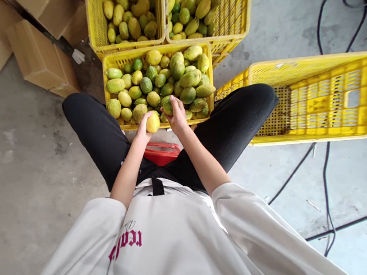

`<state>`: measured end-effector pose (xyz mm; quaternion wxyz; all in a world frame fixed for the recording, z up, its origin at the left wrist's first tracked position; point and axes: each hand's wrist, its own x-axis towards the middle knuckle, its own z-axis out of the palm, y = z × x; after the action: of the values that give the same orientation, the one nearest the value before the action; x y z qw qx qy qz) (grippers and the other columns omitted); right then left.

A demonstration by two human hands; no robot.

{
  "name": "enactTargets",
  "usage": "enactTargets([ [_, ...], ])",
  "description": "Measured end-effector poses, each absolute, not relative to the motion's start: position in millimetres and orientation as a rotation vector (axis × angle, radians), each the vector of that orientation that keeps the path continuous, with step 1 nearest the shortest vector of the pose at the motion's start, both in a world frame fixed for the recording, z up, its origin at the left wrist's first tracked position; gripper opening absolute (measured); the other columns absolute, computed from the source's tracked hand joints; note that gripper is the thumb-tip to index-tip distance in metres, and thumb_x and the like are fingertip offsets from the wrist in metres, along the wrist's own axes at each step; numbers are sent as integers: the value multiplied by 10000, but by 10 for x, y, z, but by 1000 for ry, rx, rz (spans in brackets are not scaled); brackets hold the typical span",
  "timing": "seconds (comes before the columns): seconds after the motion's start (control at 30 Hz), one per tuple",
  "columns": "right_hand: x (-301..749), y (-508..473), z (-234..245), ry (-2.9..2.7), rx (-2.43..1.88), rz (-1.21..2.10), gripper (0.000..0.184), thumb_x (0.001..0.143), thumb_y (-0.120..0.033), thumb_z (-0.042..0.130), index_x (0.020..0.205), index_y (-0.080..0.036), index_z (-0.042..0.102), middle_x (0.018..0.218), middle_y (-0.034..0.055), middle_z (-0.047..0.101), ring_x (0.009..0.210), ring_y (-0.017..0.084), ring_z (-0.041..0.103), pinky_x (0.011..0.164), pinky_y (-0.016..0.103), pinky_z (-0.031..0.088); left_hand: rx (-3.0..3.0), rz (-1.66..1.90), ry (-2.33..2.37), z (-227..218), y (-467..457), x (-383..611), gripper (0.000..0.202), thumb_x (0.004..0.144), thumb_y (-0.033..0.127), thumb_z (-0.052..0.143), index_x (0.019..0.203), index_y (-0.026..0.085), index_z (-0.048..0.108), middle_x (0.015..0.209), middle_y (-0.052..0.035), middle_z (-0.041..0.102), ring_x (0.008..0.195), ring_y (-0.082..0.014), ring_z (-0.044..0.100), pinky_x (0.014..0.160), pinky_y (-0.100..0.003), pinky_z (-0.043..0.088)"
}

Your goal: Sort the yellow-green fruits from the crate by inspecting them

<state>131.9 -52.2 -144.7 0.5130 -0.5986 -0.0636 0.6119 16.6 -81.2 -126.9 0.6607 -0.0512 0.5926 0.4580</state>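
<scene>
My left hand (144, 127) is closed around a yellow lemon (153, 122) near the front rim of the nearest yellow crate (155, 49). Beside it, my right hand (177, 115) grips a greenish lemon (167, 107) over the crate's front part, its fingers partly hiding the fruit. Inside that crate lie many lemons (146, 85), from green to yellow, some of them long in shape. A small gap separates my two hands.
Two more yellow crates (136, 45) with lemons stand behind the nearest one. At right, a yellow crate (325, 104) lies by my knee. Cardboard boxes (39, 57) sit at upper left, a red seat (161, 153) shows between my legs, and black cables (327, 190) cross the floor.
</scene>
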Motion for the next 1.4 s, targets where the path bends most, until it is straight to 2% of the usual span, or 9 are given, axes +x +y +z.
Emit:
enactTargets([
  [0.13, 1307, -523, -1512, -151, -1448, 1454, 393, 1100, -633, 857, 1187, -294, 679, 1047, -32, 780, 1037, 193, 884, 864, 297, 748, -167, 1044, 1390, -1263, -786, 138, 155, 1123, 255, 784, 975, 234, 741, 804, -16, 770, 892, -220, 824, 796, -295, 611],
  [0.37, 1322, -526, -1517, -11, -1462, 1477, 258, 1213, -490, 735, 1096, -271, 667, 975, -16, 741, 934, 153, 795, 794, 261, 756, -286, 885, 1496, -1264, -797, 162, 183, 1095, 250, 843, 971, 240, 709, 769, 27, 678, 660, -150, 681, 653, -247, 576],
  [0.63, 1302, -485, -1122, 508, -1545, 1731, 281, 1244, -317, 624, 971, -251, 637, 830, -18, 692, 795, 183, 750, 647, 265, 705, -396, 857, 1416, -1168, -843, 172, 100, 1117, 212, 778, 1052, 256, 716, 865, -17, 726, 920, -234, 825, 874, -368, 755],
  [0.7, 1391, -210, -965, 525, -1504, 1748, 339, 1268, -295, 517, 962, -234, 650, 857, 13, 730, 845, 200, 774, 678, 292, 706, -405, 864, 1431, -1169, -840, 152, 97, 1109, 230, 792, 1060, 270, 718, 851, -7, 692, 907, -235, 815, 834, -352, 756],
  [0.87, 1736, 706, -580, 75, -1151, 1505, 621, 1276, -557, 351, 933, -195, 721, 963, 14, 848, 1026, 130, 834, 864, 266, 669, -481, 879, 1443, -1176, -815, 101, 139, 1123, 267, 809, 1047, 256, 693, 907, -10, 676, 823, -189, 738, 746, -286, 708],
  [0.97, 1892, 838, -422, -222, -979, 1375, 772, 1197, -557, 165, 815, -165, 710, 1110, 34, 898, 1241, 208, 884, 886, 374, 647, -482, 888, 1432, -1151, -823, 101, 123, 1164, 305, 738, 1062, 259, 687, 918, -22, 672, 745, -176, 689, 639, -255, 669],
  [1.13, 2211, 69, -371, -337, -985, 1362, 297, 1120, -514, 721, 1022, -266, 851, 1203, 64, 904, 1330, 321, 882, 921, 449, 746, -524, 943, 1381, -1074, -835, 116, 68, 1143, 295, 709, 1202, 274, 737, 978, -61, 719, 759, -223, 724, 570, -295, 698],
  [1.3, 2683, -698, -524, -371, -1066, 1303, 237, 1079, -569, 725, 1077, -375, 860, 1049, 49, 831, 1148, 309, 886, 874, 479, 769, -558, 949, 1207, -710, -319, 54, 319, 1226, 380, 579, 1452, 234, 750, 1126, -171, 771, 995, -295, 812, 603, -305, 721],
  [1.4, 2776, -767, -602, -367, -1048, 1284, 220, 1033, -547, 728, 1045, -366, 853, 978, 51, 784, 1047, 306, 869, 828, 474, 763, -194, 1160, 940, -250, 152, 33, 544, 1304, 490, 360, 1578, 178, 712, 1328, -205, 813, 1319, -328, 837, 907, -389, 779],
])
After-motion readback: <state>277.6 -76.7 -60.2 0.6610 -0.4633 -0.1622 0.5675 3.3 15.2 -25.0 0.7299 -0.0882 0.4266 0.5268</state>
